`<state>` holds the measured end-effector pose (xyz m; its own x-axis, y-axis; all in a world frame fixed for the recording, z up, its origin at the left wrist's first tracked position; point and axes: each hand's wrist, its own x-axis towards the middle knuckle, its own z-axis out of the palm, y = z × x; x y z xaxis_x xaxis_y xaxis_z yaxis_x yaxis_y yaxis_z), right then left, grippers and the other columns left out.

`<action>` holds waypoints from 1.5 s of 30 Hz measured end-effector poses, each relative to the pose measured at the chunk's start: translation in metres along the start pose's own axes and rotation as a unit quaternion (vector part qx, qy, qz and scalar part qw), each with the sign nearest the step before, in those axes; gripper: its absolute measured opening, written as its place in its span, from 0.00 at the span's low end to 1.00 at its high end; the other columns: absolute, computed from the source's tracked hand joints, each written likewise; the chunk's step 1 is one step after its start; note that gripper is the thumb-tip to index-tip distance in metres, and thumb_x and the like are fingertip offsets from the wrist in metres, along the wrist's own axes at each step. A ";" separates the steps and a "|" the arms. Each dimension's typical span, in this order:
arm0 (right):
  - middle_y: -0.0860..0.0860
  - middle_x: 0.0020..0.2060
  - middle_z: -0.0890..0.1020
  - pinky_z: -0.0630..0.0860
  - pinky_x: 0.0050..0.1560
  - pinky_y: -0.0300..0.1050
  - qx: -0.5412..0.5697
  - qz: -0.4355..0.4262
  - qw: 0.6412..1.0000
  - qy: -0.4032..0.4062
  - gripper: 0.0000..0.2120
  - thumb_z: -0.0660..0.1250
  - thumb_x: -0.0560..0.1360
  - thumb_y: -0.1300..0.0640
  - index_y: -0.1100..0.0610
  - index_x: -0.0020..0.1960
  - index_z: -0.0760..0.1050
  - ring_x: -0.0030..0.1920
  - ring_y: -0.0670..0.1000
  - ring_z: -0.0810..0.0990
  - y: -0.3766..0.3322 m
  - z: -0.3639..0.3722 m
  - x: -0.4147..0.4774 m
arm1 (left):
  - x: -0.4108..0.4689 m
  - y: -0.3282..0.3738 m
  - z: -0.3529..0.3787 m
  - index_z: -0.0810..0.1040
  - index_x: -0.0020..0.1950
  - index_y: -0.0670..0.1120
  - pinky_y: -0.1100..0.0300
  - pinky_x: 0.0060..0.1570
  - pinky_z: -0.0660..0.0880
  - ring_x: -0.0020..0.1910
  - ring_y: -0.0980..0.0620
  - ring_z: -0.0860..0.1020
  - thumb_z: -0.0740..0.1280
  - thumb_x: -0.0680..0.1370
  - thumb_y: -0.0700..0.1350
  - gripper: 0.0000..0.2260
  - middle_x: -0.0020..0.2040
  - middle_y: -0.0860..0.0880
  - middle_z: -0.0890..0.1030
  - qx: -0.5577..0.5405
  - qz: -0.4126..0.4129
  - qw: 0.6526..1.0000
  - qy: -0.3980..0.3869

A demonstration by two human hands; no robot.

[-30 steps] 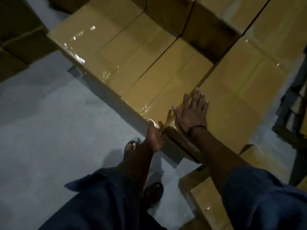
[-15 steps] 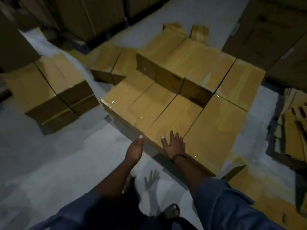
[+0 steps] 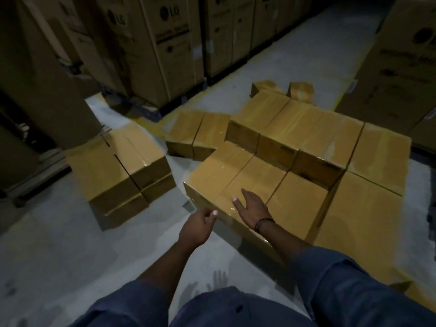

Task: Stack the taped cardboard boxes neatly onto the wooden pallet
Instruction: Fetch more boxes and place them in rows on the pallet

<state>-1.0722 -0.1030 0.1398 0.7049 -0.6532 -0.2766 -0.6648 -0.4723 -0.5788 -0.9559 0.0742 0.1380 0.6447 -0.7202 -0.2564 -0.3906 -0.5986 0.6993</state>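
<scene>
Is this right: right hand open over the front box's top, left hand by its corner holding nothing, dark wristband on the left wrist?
No. In the head view the dark wristband is on the right wrist. The rest stands: right hand open over the front box, left hand by its corner, holding nothing.

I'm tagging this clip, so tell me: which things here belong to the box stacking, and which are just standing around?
In the job: stacked taped boxes, loose taped boxes on the floor at left, left hand, right hand.
Just there: tall printed cartons behind, large carton at right.
</scene>
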 end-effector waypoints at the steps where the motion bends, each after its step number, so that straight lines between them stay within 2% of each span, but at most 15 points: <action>1: 0.54 0.79 0.65 0.62 0.76 0.54 -0.004 -0.005 1.000 -0.003 0.34 0.53 0.83 0.34 0.53 0.81 0.59 0.78 0.57 0.62 -0.010 0.008 0.007 | 0.004 -0.013 -0.012 0.80 0.68 0.52 0.54 0.60 0.75 0.64 0.47 0.80 0.55 0.83 0.66 0.26 0.64 0.49 0.83 0.004 -0.004 1.000 0.005; 8: 0.55 0.77 0.68 0.66 0.73 0.53 -0.021 -0.017 0.999 -0.038 0.34 0.53 0.82 0.33 0.52 0.80 0.63 0.75 0.57 0.67 -0.069 0.060 0.045 | 0.016 -0.074 -0.073 0.79 0.70 0.49 0.56 0.61 0.72 0.65 0.47 0.79 0.58 0.85 0.61 0.22 0.67 0.49 0.81 -0.006 -0.041 0.998 0.050; 16: 0.57 0.73 0.72 0.67 0.71 0.56 -0.054 -0.078 0.992 -0.078 0.30 0.54 0.82 0.35 0.53 0.77 0.67 0.72 0.60 0.70 -0.155 0.104 0.097 | 0.047 -0.122 -0.127 0.78 0.71 0.49 0.57 0.59 0.71 0.65 0.49 0.79 0.58 0.84 0.63 0.24 0.68 0.50 0.81 -0.045 -0.093 0.989 0.102; 19: 0.56 0.73 0.72 0.68 0.71 0.56 -0.047 -0.090 0.990 -0.100 0.34 0.52 0.80 0.31 0.53 0.76 0.68 0.71 0.60 0.71 -0.185 0.125 0.129 | 0.064 -0.143 -0.150 0.79 0.71 0.50 0.59 0.59 0.71 0.66 0.50 0.78 0.58 0.84 0.64 0.24 0.68 0.51 0.81 -0.046 -0.115 0.985 0.117; 23: 0.55 0.76 0.70 0.66 0.73 0.57 -0.049 -0.106 0.986 -0.122 0.35 0.51 0.80 0.30 0.52 0.78 0.66 0.74 0.59 0.69 -0.223 0.156 0.182 | 0.097 -0.178 -0.186 0.80 0.69 0.50 0.55 0.62 0.74 0.65 0.51 0.79 0.58 0.83 0.65 0.25 0.67 0.51 0.82 -0.047 -0.153 0.978 0.131; 25: 0.55 0.75 0.70 0.66 0.73 0.55 -0.054 -0.121 0.983 -0.130 0.35 0.52 0.81 0.32 0.53 0.78 0.65 0.74 0.59 0.69 -0.245 0.165 0.212 | 0.118 -0.195 -0.208 0.81 0.68 0.50 0.53 0.63 0.76 0.64 0.50 0.80 0.56 0.81 0.68 0.28 0.65 0.51 0.82 -0.044 -0.164 0.976 0.137; 27: 0.55 0.74 0.72 0.68 0.72 0.55 -0.063 -0.132 0.980 -0.137 0.35 0.51 0.80 0.30 0.52 0.77 0.66 0.72 0.59 0.71 -0.268 0.171 0.246 | 0.142 -0.209 -0.231 0.81 0.67 0.51 0.52 0.61 0.76 0.63 0.49 0.80 0.56 0.82 0.67 0.26 0.64 0.51 0.83 -0.042 -0.186 0.972 0.138; 31: 0.55 0.72 0.74 0.69 0.69 0.56 -0.083 -0.151 0.973 -0.155 0.32 0.51 0.81 0.32 0.50 0.75 0.68 0.70 0.60 0.72 -0.312 0.178 0.310 | 0.190 -0.226 -0.274 0.82 0.64 0.52 0.52 0.57 0.76 0.60 0.47 0.81 0.57 0.83 0.64 0.22 0.61 0.50 0.84 -0.034 -0.214 0.966 0.143; 35: 0.55 0.75 0.71 0.67 0.72 0.57 -0.107 -0.177 0.962 -0.176 0.32 0.52 0.82 0.33 0.51 0.78 0.65 0.73 0.60 0.69 -0.355 0.186 0.367 | 0.237 -0.242 -0.312 0.82 0.66 0.50 0.54 0.59 0.76 0.60 0.47 0.81 0.57 0.84 0.63 0.23 0.62 0.49 0.84 -0.038 -0.244 0.956 0.156; 39: 0.55 0.76 0.69 0.65 0.72 0.58 -0.114 -0.188 0.955 -0.200 0.32 0.52 0.82 0.33 0.52 0.78 0.64 0.75 0.59 0.67 -0.390 0.199 0.403 | 0.258 -0.258 -0.342 0.82 0.66 0.46 0.56 0.58 0.75 0.60 0.47 0.81 0.59 0.85 0.60 0.22 0.61 0.47 0.84 -0.046 -0.250 0.949 0.188; 45: 0.57 0.74 0.71 0.68 0.71 0.56 -0.122 -0.209 0.942 -0.231 0.32 0.55 0.82 0.35 0.54 0.78 0.64 0.72 0.61 0.69 -0.437 0.231 0.446 | 0.281 -0.308 -0.388 0.82 0.65 0.48 0.54 0.59 0.76 0.60 0.48 0.81 0.59 0.85 0.61 0.21 0.61 0.49 0.84 -0.059 -0.275 0.939 0.195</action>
<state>-0.4103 -0.0516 0.0919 0.9127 -0.0786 -0.4010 -0.3023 -0.7903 -0.5330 -0.3992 0.1920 0.1090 0.9285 -0.1154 -0.3530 0.1338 -0.7827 0.6078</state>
